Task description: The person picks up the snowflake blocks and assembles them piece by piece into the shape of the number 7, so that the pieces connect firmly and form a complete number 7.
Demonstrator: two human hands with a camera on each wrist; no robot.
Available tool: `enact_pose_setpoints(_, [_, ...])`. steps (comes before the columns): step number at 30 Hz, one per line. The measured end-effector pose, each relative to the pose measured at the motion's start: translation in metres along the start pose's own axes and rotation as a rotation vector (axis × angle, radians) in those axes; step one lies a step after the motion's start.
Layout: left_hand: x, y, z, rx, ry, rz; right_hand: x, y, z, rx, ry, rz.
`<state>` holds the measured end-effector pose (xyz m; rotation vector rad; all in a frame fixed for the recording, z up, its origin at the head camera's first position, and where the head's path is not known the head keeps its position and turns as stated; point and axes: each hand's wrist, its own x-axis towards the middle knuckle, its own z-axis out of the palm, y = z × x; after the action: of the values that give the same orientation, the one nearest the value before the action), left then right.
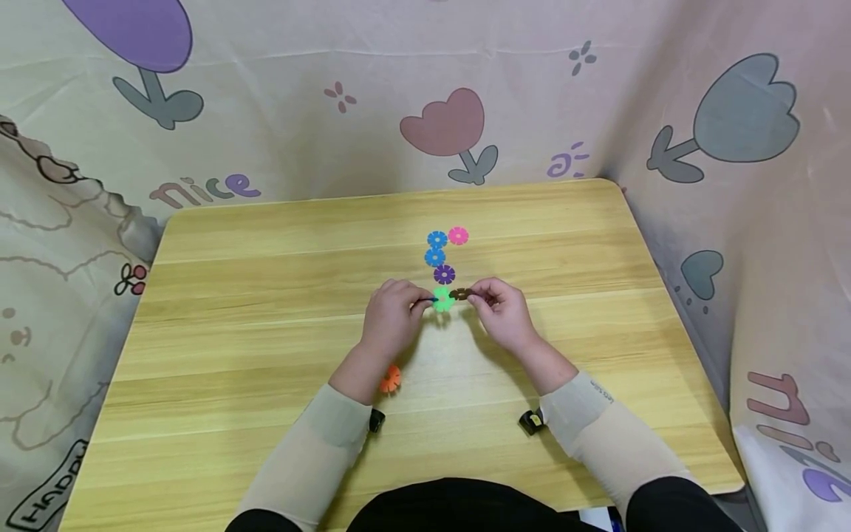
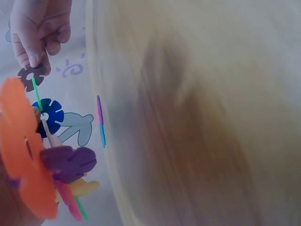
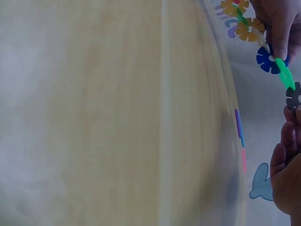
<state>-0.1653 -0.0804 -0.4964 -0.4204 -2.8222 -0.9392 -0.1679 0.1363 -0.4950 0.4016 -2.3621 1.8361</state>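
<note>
My left hand (image 1: 392, 314) pinches a dark blue notched snowflake disc (image 3: 267, 60) between thumb and fingers. A bright green disc (image 1: 442, 299) is slotted to it edge-on. On the green disc's other side sits a brown disc (image 1: 460, 294), gripped at its outer edge by my right hand (image 1: 501, 314). From the blue disc a chain of linked discs runs back under the left hand, with an orange disc (image 2: 23, 146), a purple disc (image 2: 70, 164) and a pink one (image 2: 68, 200) showing in the left wrist view. Yellow-orange discs (image 3: 248, 30) appear in the right wrist view.
Beyond the hands, two light blue discs (image 1: 435, 257), a purple disc (image 1: 444, 274) and a pink disc (image 1: 458, 236) lie flat on the wooden table (image 1: 266, 310). A printed curtain (image 1: 299, 133) stands behind the table's far edge and along both sides.
</note>
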Motion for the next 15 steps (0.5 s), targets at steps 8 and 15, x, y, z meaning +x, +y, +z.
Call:
enact_pose_setpoints(8, [-0.0010, 0.0030, -0.0040, -0.048, -0.008, -0.021, -0.0028, 0.0005, 0.0014, 0.015, -0.001, 0.019])
enact_pose_setpoints(15, [-0.0005, 0.0055, -0.0073, -0.054, 0.025, 0.025, -0.0036, -0.0054, -0.0006, 0.014, 0.009, -0.070])
